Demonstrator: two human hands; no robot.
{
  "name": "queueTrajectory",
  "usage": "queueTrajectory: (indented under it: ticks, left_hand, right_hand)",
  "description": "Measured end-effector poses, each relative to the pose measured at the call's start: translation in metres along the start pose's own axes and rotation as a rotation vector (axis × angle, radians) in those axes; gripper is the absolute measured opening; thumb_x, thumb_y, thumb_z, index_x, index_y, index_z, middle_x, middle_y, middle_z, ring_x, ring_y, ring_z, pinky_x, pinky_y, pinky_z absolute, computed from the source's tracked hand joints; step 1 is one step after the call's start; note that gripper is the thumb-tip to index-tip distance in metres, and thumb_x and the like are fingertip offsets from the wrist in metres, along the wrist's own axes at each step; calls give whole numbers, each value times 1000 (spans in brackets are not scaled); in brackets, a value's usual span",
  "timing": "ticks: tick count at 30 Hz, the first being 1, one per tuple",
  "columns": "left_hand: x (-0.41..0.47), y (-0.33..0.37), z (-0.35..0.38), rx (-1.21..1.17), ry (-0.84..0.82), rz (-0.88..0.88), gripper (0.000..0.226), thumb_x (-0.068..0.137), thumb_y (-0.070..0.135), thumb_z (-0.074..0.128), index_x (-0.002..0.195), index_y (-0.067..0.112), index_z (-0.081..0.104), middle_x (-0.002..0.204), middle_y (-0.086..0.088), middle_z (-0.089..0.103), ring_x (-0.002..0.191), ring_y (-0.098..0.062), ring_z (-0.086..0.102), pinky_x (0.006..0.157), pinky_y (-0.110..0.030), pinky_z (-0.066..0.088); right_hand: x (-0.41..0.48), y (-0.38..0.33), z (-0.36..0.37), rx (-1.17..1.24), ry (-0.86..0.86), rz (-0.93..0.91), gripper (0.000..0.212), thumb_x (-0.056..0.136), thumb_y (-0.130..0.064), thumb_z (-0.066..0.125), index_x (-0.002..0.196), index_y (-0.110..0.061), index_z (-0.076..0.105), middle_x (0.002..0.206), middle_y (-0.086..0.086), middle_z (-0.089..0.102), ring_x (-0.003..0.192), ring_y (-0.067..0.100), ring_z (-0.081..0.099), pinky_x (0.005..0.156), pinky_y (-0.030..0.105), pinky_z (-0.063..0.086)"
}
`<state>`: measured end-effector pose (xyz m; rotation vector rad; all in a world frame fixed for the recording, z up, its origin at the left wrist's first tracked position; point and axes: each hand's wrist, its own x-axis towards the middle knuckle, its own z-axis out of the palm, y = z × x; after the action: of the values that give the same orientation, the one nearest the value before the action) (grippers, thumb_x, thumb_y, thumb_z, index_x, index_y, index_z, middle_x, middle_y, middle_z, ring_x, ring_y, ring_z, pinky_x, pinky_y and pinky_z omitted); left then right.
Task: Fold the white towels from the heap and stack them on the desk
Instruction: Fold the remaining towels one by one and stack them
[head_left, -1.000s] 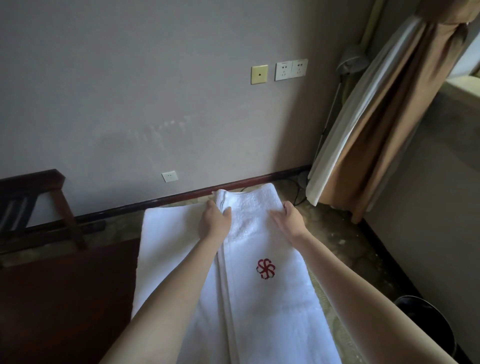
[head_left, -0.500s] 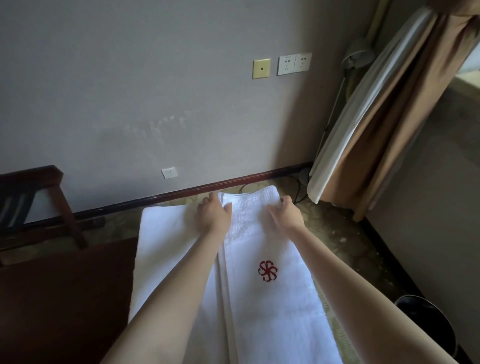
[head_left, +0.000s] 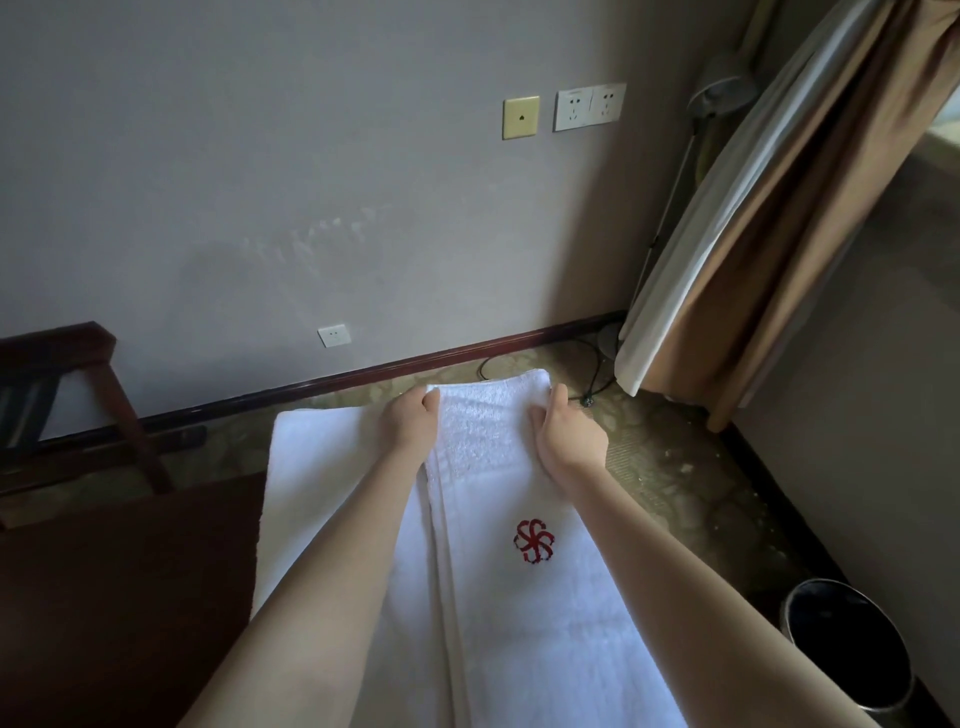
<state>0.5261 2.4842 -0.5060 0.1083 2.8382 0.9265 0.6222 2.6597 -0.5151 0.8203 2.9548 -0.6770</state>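
Plainly, the folded towel (head_left: 530, 623) lies atop a wider white towel (head_left: 322, 467) on the dark surface (head_left: 130, 597), its long axis running straight away from the person. The left hand (head_left: 410, 423) and right hand (head_left: 569, 436) pinch its far corners, equally near, so that end likely comes back toward the body.

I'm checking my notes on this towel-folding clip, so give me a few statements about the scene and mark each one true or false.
The left hand and right hand grip the far end of the folded towel. True.
The right hand covers the red emblem. False: the red emblem lies uncovered, nearer than both hands.
A dark waste bin stands on the floor at the right. True.
The curtain is blue. False: the curtain is brown.
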Motion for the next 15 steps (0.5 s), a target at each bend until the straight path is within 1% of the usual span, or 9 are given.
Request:
queueTrajectory:
  ticks: [1,2,4,5,7,9,12,15]
  left_hand:
    - [0,2,0,7,-4,-8,36,100,29,41,72,7,47,92,-24,62,81,-35,54,63,-33,32]
    - [-1,4,0,12,5,-18,33,100,30,42,81,4,51,95,-24,62,84,-34,55,65,-33,34]
    - [-8,8,0,33,90,-19,34,97,32,49,103,-2,49,106,-22,57,95,-36,56,73,-39,41]
    - [-14,9,0,67,150,-1,38,95,32,53,107,-3,47,112,-22,53,99,-37,53,78,-43,41]
    - [-32,10,0,142,224,40,43,91,33,58,109,-4,47,118,-22,48,103,-38,51,82,-45,41]
    - [-53,10,1,175,215,57,46,90,37,59,110,-4,49,117,-22,49,101,-38,53,81,-45,41]
    - [-89,6,4,169,126,43,46,92,44,53,107,0,50,106,-18,55,94,-37,57,78,-43,46]
    - [-129,-3,7,195,89,68,47,94,49,47,99,3,52,94,-13,60,84,-34,60,71,-38,45]
  right_hand:
    - [-2,2,0,31,4,7,32,101,-36,33,119,-10,38,103,10,62,83,32,61,65,36,44]
    - [-5,4,-1,61,6,7,33,100,-36,35,121,-11,38,105,9,62,84,32,61,64,36,44]
    - [-13,9,-3,110,3,-1,38,99,-36,37,129,-12,36,113,8,61,88,30,60,65,35,44]
    - [-18,11,-3,136,0,0,42,99,-36,38,134,-13,34,120,7,58,92,31,60,67,36,45]
    - [-29,13,-4,176,-1,1,46,99,-36,39,139,-13,30,133,7,51,97,33,59,69,36,45]
    - [-42,14,-6,190,7,0,49,99,-35,40,141,-13,28,141,7,44,99,33,59,69,35,44]
    - [-63,17,-9,201,2,10,52,99,-35,40,143,-13,26,146,6,38,100,33,59,69,36,46]
    - [-89,26,-10,189,-6,29,53,98,-35,42,144,-14,26,144,8,40,100,33,60,66,34,41]
